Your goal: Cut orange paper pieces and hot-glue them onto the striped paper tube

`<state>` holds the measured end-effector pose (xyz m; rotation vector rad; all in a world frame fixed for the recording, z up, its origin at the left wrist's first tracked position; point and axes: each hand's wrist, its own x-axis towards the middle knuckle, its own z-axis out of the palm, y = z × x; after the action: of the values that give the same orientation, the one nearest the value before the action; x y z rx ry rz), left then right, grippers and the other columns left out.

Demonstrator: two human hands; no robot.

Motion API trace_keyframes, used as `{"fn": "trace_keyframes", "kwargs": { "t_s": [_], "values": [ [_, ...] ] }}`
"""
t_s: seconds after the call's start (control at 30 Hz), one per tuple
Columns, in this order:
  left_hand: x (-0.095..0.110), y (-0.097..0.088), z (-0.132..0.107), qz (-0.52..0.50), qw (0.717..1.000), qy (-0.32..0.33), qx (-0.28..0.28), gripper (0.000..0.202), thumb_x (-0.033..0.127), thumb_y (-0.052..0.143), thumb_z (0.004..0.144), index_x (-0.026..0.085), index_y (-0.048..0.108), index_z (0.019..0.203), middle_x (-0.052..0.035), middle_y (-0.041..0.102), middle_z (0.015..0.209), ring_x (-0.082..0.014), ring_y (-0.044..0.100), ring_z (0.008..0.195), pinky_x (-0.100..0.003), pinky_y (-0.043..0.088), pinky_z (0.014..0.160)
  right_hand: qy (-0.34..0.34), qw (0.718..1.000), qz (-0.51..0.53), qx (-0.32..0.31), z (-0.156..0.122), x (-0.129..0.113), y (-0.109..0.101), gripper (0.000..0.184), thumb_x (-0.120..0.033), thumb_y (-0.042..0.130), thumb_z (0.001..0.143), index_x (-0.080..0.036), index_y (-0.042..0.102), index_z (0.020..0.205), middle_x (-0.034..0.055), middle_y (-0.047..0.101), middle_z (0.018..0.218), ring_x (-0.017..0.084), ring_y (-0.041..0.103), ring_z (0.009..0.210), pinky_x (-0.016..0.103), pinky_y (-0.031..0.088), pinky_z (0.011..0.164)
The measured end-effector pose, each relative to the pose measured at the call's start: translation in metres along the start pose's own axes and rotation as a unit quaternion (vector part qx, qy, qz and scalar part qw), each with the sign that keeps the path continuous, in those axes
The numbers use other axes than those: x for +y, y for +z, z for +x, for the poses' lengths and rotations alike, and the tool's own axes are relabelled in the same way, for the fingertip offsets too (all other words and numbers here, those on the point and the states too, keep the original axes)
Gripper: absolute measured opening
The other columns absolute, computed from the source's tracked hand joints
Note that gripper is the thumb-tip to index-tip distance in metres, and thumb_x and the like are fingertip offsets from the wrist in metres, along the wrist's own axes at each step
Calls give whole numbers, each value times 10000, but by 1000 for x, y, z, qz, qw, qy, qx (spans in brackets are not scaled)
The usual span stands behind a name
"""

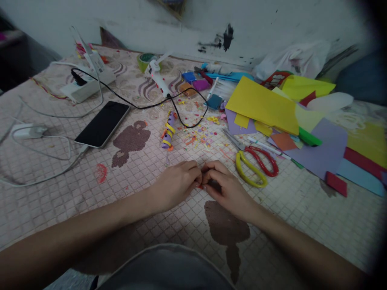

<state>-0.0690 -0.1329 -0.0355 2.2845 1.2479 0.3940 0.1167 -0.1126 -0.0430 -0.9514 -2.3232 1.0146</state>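
Note:
My left hand (181,181) and my right hand (226,187) meet low over the tablecloth, fingertips almost touching. Both have their fingers pinched together. A small red-orange scrap (200,186) peeks out between and below the fingertips; most of it is hidden, so its kind and which hand grips it are unclear. Just beyond them lies a purple roll (168,131) with yellow bands and orange bits stuck on. To the right of my right hand rest scissors (252,159) with one yellow and one red handle, blades slightly apart.
A white glue gun (159,78) stands farther back, its black cord (136,107) looping across the table. At left are a phone (102,124) on a cable and a white power strip (81,88). Coloured sheets (263,104) pile up at right. Paper scraps (199,137) litter the middle.

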Motion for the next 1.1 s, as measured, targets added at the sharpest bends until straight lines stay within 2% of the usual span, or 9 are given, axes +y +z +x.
{"fn": "trace_keyframes", "kwargs": {
  "t_s": [0.3, 0.47, 0.8, 0.93, 1.1],
  "values": [
    [-2, -2, 3, -28, 1000, -10, -5, 112, 130, 485, 832, 151, 579, 776, -25, 548, 827, -127, 530, 737, -244, 433, 657, 10, 1000, -11, 0, 1, -2, 1, 192, -20, 545, 751, -209, 537, 782, 40, 513, 994, 185, 515, 978, 352, 453, 856],
    [-3, -6, 4, -43, 999, 7, -13, 138, 118, 473, 832, 154, 591, 770, -23, 561, 827, -117, 535, 731, -227, 422, 635, 6, 1000, -10, 2, 1, -2, 0, 189, -29, 542, 754, -215, 545, 790, 39, 522, 987, 190, 520, 966, 364, 460, 844],
    [-2, -3, 5, -18, 1000, -12, -18, 126, 134, 466, 832, 156, 579, 781, -25, 564, 850, -132, 544, 760, -243, 424, 654, 0, 1000, -12, 2, -1, 0, 2, 199, -26, 532, 760, -219, 528, 809, 45, 511, 1007, 194, 516, 992, 364, 459, 868],
    [-3, -4, 6, -29, 999, -14, -23, 107, 136, 487, 820, 164, 583, 781, -15, 567, 859, -127, 544, 758, -236, 412, 641, -11, 1000, -26, 6, -10, 2, 0, 185, -52, 516, 794, -218, 551, 867, 60, 516, 1068, 199, 515, 1044, 375, 455, 904],
    [-4, -6, 6, -37, 999, -16, -25, 113, 128, 494, 813, 172, 595, 790, -10, 570, 852, -124, 546, 749, -234, 411, 641, -77, 995, -65, -1, -27, 6, -2, 275, -72, 465, 849, -241, 575, 1037, 77, 493, 1211, 216, 483, 1139, 401, 453, 935]
  ]
}}
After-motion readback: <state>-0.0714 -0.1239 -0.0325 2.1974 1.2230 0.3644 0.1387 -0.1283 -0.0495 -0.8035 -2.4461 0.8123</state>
